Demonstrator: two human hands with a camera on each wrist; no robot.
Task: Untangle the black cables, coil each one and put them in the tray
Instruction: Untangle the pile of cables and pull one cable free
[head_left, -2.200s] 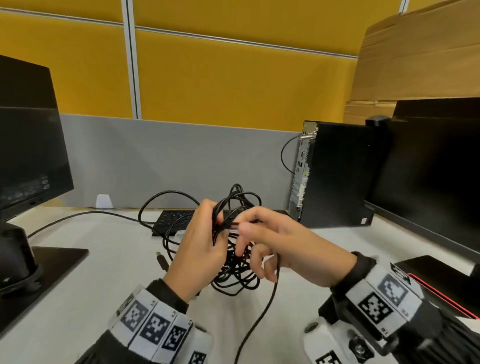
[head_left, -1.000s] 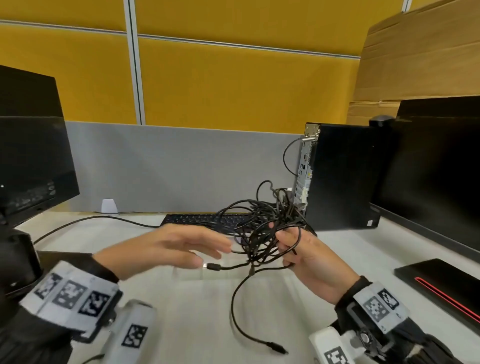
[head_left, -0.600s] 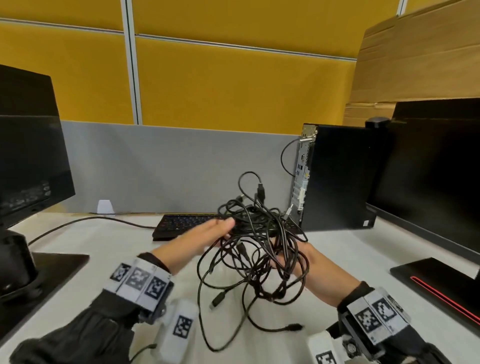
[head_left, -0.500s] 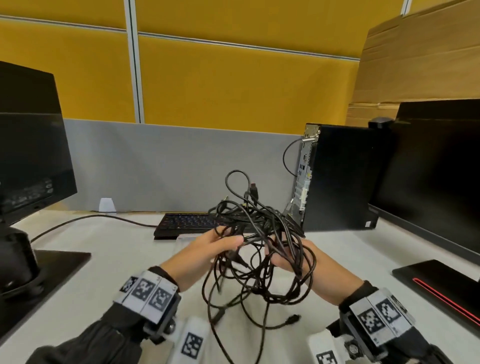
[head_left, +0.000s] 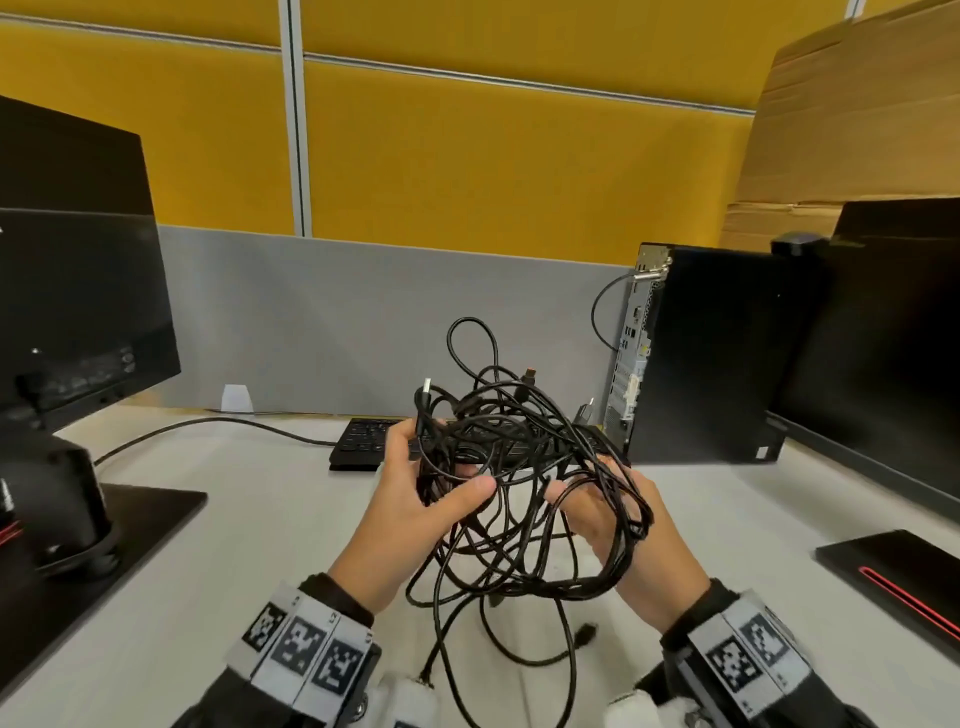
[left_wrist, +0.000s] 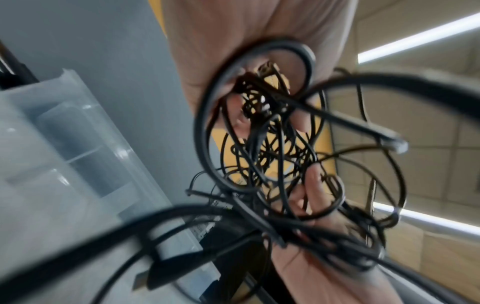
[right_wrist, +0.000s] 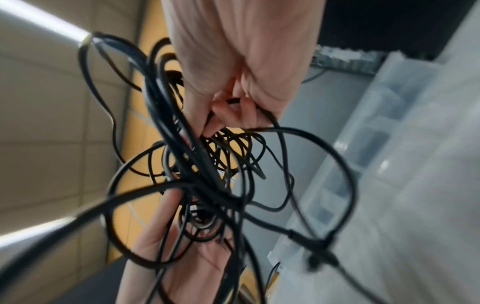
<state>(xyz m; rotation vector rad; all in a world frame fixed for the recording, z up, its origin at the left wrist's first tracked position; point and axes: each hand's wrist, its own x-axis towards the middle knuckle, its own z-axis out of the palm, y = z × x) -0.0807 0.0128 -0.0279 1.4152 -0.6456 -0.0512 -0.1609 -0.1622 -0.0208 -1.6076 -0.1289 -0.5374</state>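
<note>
A tangled bundle of black cables (head_left: 519, 457) hangs above the white desk between both hands. My left hand (head_left: 452, 467) grips the bundle's left side, fingers and thumb curled round several strands, a silver-tipped plug (head_left: 426, 387) sticking up above it. My right hand (head_left: 576, 483) holds the right side, with loops draped over its fingers; the right wrist view shows its fingers (right_wrist: 228, 111) curled on strands. Loose ends with plugs (head_left: 587, 631) dangle toward the desk. A translucent plastic tray (left_wrist: 64, 144) (right_wrist: 389, 144) lies on the desk below, hidden in the head view.
A black keyboard (head_left: 358, 441) lies behind the hands. A black PC tower (head_left: 701, 353) stands to the right, with a monitor (head_left: 883, 338) beyond it. Another monitor (head_left: 78, 286) and its base (head_left: 130, 519) stand at left. A black pad (head_left: 893, 577) lies at right.
My left hand came back from the left and took hold of the bundle. Both hands now hold the tangle, which has spread wider with more ends hanging down.
</note>
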